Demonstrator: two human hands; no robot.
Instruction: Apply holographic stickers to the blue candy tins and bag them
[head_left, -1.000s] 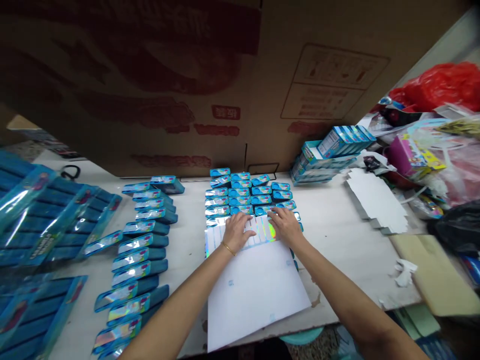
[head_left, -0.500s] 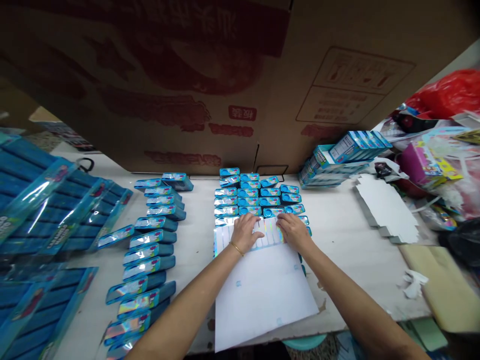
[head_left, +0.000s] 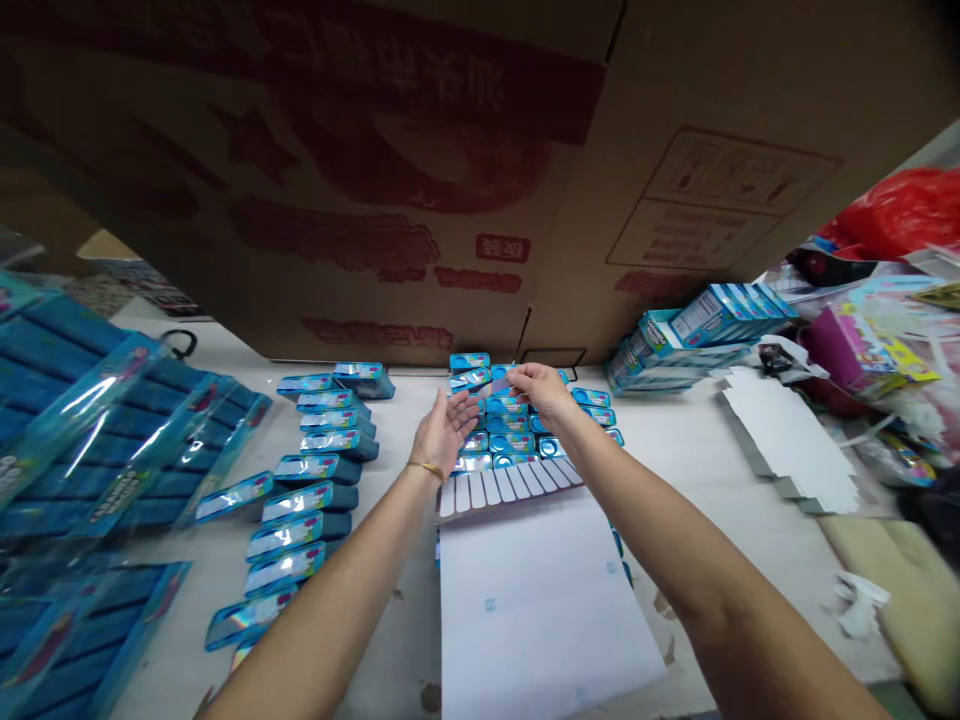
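Between the fingertips of my right hand (head_left: pixel 541 388) is a small shiny sticker (head_left: pixel 493 386), held by one end above the grouped blue boxes (head_left: pixel 510 442). My left hand (head_left: pixel 447 428) is open, palm turned up and fingers stretched toward the sticker's other end; whether they touch it I cannot tell. Below both hands, a white sticker sheet (head_left: pixel 544 590) lies over the nearer boxes, with a row of narrow labels along its far edge. My forearms cross either side of the sheet.
A column of blue boxes (head_left: pixel 289 540) stands on the left, beside larger clear-wrapped blue packs (head_left: pixel 90 400). A big cardboard carton (head_left: pixel 420 200) walls off the back. More stacked boxes (head_left: pixel 652 340), a white card tray (head_left: pixel 787 435) and a red bag (head_left: pixel 892 215) sit at right.
Both hands have lifted off the sheet's label row and moved away from me over the boxes. A sticker is now in my right fingers, and my left hand has opened palm up.
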